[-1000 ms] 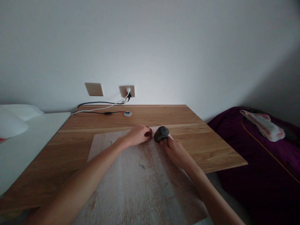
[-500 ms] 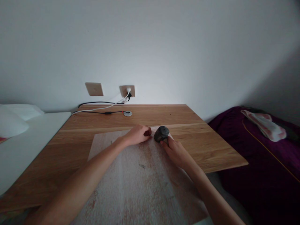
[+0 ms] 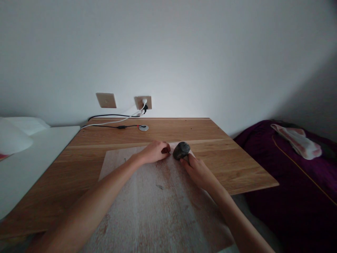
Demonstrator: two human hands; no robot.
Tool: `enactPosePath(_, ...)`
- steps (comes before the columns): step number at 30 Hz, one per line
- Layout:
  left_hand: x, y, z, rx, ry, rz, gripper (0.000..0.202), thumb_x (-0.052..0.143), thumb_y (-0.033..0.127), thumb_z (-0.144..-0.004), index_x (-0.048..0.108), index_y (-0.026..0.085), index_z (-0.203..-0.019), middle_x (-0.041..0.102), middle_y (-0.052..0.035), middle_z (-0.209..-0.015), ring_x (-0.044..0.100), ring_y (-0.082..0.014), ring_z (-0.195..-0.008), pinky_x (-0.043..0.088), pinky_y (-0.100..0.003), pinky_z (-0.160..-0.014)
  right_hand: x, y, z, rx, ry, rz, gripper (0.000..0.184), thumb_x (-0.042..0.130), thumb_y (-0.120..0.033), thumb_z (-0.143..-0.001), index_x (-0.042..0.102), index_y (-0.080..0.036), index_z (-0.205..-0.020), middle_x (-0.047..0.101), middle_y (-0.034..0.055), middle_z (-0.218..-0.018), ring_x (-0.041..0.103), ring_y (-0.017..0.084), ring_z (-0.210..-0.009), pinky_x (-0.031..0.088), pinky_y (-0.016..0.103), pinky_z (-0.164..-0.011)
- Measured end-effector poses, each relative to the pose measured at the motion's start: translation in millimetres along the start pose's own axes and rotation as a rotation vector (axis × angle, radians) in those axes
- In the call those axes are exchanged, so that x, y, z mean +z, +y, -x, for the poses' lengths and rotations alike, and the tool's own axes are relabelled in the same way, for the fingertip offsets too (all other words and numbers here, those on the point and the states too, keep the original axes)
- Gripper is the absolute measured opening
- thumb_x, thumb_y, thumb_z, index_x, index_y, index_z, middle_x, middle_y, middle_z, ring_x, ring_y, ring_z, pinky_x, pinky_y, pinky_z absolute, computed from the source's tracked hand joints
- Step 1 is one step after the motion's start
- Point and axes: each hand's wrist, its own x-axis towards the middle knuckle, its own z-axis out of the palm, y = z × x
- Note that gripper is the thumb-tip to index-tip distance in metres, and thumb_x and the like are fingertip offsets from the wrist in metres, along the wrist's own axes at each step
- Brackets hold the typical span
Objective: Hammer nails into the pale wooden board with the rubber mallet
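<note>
My left hand (image 3: 157, 151) is closed in a pinch over the far part of a whitish, worn board (image 3: 147, 207). A thin dark tip, which looks like a nail (image 3: 169, 152), shows at its fingertips. Just to the right, my right hand (image 3: 197, 168) grips a hammer (image 3: 181, 150) close behind its thick, dark, cylindrical head. The head is beside the left fingertips, with a small gap between them. Most of the handle is hidden by the hand. A few small nails (image 3: 159, 187) lie loose on the board, and another small thin piece (image 3: 125, 160) is near its left edge.
The board lies on a wooden tabletop (image 3: 244, 172) against a white wall. Black and white cables (image 3: 110, 123) run along the back left to a wall socket (image 3: 143, 102). A white surface (image 3: 47, 154) adjoins at left. At right is a purple cover (image 3: 263, 151) with a cloth (image 3: 300, 142).
</note>
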Motion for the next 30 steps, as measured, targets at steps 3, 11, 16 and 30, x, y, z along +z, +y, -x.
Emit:
enactPosePath(3,-0.4,2,1,-0.022,0.007,0.013,0.014,0.070,0.012,-0.085,0.077,0.017,-0.096,0.080,-0.0061,-0.092,0.073,-0.0199,-0.082,0.049,-0.026,-0.074,1,2,-1,0.008,-0.002,0.011,0.028,0.043,-0.029,-0.105,0.063,-0.015,-0.118,0.078,0.0204,-0.114,0.074,0.034,-0.112,0.049,0.037,-0.088)
enactPosePath(11,0.0,0,0,-0.043,-0.012,0.057,0.014,0.068,0.011,-0.085,0.078,0.015,-0.095,0.079,-0.0065,-0.089,0.071,-0.0184,-0.078,0.047,-0.026,-0.072,-8,-3,-8,0.015,0.029,0.043,0.022,0.048,-0.031,-0.102,0.065,-0.019,-0.095,0.078,0.0165,-0.094,0.075,0.033,-0.095,0.046,0.034,-0.073)
enactPosePath(16,-0.9,1,-1,-0.040,-0.022,0.094,0.016,0.069,0.013,-0.085,0.080,0.017,-0.095,0.079,-0.0037,-0.088,0.070,-0.0174,-0.079,0.046,-0.024,-0.069,-22,-20,-16,-0.044,0.075,0.037,0.024,0.046,-0.035,-0.103,0.065,-0.022,-0.099,0.077,0.0113,-0.089,0.075,0.029,-0.090,0.046,0.032,-0.073)
enactPosePath(30,-3.1,3,-1,-0.063,0.000,0.055,0.019,0.072,0.011,-0.082,0.082,0.016,-0.097,0.081,-0.0073,-0.093,0.073,-0.0193,-0.081,0.050,-0.026,-0.074,-13,0,-6,-0.052,0.059,0.072,0.029,0.043,-0.039,-0.104,0.066,-0.022,-0.097,0.080,0.0137,-0.095,0.076,0.032,-0.095,0.048,0.034,-0.073)
